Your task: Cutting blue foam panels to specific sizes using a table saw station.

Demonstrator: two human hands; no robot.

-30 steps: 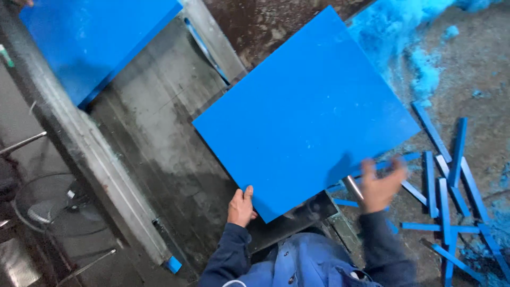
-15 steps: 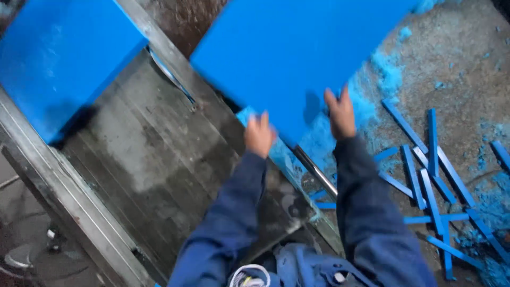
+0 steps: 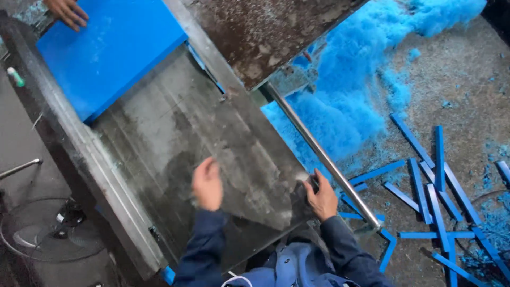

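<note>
While the left hand (image 3: 207, 184) is laid loosely curled on the grey metal table (image 3: 175, 133), nothing is held. The right hand (image 3: 321, 199) is closed on the table's edge — seemingly for bracing — beside the steel rail (image 3: 324, 158).

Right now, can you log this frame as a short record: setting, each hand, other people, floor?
setting: grey, worn metal machine table beside a long steel bar
left hand: open, blurred, over the table; contact cannot be told
right hand: at the table's right edge, near the bar
other person: a hand resting on a flat blue rectangular board at the table's far end
floor: loose blue dust pile, scattered narrow blue offcut strips
left side: round wire fan guard
</note>
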